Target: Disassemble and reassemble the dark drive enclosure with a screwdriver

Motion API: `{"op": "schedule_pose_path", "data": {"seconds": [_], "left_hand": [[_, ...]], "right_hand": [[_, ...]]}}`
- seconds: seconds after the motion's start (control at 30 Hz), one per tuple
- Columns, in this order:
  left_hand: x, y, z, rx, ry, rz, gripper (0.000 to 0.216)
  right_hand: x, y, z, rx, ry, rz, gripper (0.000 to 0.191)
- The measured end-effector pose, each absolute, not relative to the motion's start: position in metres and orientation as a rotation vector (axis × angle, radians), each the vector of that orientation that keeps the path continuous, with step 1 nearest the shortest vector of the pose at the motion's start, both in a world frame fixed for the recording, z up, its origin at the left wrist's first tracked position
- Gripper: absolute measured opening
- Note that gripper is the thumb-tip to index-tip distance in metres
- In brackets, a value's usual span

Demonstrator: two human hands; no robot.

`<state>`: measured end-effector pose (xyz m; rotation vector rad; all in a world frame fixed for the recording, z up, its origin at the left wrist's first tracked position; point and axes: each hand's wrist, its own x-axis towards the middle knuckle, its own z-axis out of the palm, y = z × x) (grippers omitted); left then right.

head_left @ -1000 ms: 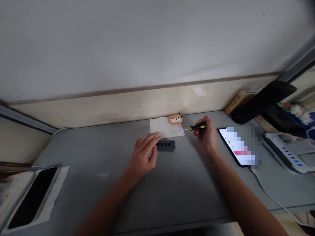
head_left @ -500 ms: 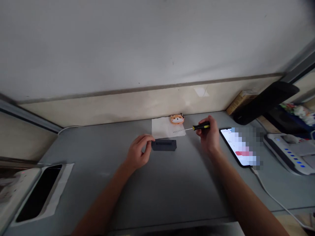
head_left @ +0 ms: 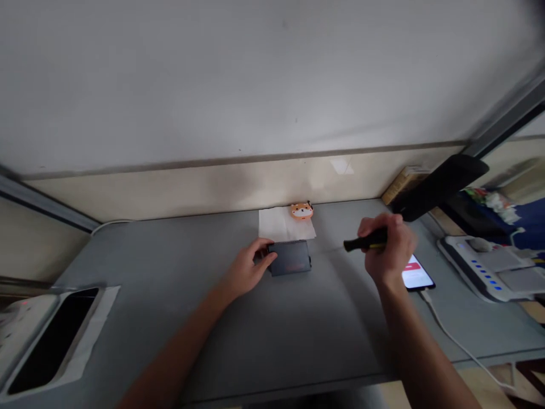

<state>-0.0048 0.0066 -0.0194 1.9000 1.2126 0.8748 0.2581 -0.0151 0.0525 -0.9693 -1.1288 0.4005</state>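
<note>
My left hand (head_left: 250, 266) grips the left end of a small dark rectangular box (head_left: 291, 258), its thumb on the near face and fingers behind the edge. The box lies on the grey table with its broad face showing; its kind is not clear. My right hand (head_left: 389, 250) is closed round the black and yellow handle of a screwdriver (head_left: 366, 243). The thin shaft is smeared and faint, pointing left toward the box, apart from it. Behind the box lies a white paper sheet (head_left: 275, 223) with an orange animal-face case (head_left: 302, 211) on it.
A lit phone (head_left: 418, 275) with a white cable lies beside my right wrist. Further right stands a power strip (head_left: 481, 270) with blue lights. A black cylinder (head_left: 443, 184) leans at the back right. On the left, a dark phone (head_left: 55, 341) rests on white paper.
The box has turned from its slotted narrow side to its broad face. My right hand has moved right and slightly nearer with the screwdriver. The view has shifted a little.
</note>
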Motion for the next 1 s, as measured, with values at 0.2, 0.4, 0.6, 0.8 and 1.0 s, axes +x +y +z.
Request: {"op": "schedule_pose_path", "data": {"seconds": [0.2,0.4,0.6,0.8,1.0], "left_hand": [[0.0,0.007,-0.032,1.999,1.308,0.899,0.022],[0.003,0.007,-0.033,2.175,1.266,0.922,0.018],[0.003,0.007,-0.034,2.255,1.257,0.937,0.017],[0.002,0.003,-0.027,2.416,1.216,1.054,0.023],[-0.007,0.006,-0.018,2.524,1.173,1.151,0.024]], "right_hand": [[0.238,-0.036,0.05,-0.846,-1.898,0.178,0.047],[0.233,-0.029,0.038,-0.909,-1.97,0.009,0.041],[0.239,-0.029,0.039,-0.935,-1.932,0.07,0.042],[0.232,-0.031,0.036,-0.906,-1.852,0.187,0.042],[0.208,-0.039,0.029,-0.766,-1.906,0.202,0.036]]}}
